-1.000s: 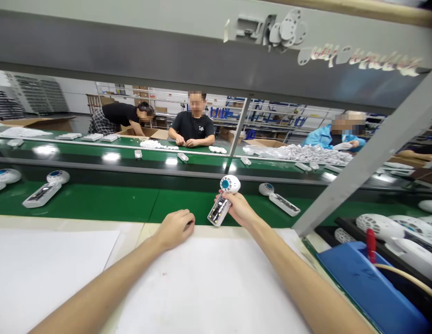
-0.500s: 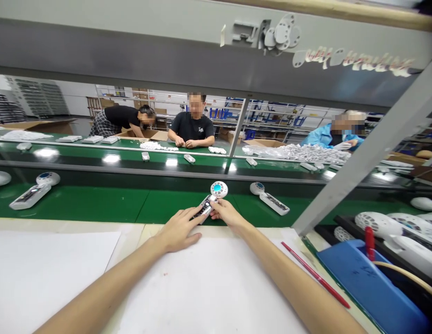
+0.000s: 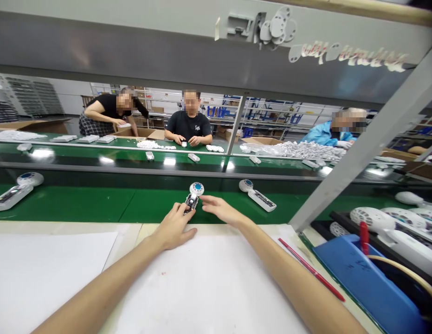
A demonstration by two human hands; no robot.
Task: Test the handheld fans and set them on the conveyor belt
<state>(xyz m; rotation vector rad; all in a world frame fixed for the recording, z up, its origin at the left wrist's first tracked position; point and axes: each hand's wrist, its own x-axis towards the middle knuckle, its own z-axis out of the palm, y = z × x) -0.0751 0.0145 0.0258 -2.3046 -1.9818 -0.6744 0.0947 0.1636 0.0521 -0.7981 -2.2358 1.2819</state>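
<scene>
Grip, left hand: your left hand (image 3: 172,228) has its fingers over the lower part of the middle gadget (image 3: 194,197), thumb spread away; whether they clamp it, you cannot tell from this view.
Grip, right hand: your right hand (image 3: 221,209) is off the gadget, fingers stretched out just beside its round head.
Left gadget: white, on the green belt (image 3: 97,204) well apart from your hands, round head toward the upper right.
Left paper (image 3: 48,269): white, flat on the table (image 3: 128,228) before you.
Middle gadget's place: at the belt's near side, blue-centred head away from you, open body showing dark parts.
Right gadget (image 3: 261,199): on the belt beyond your right hand, head toward the left.
Red pen (image 3: 311,270): slanting on the table, between your right forearm and the blue bin (image 3: 365,276).
Far right: white gadgets (image 3: 370,220) lie behind the bin.
</scene>
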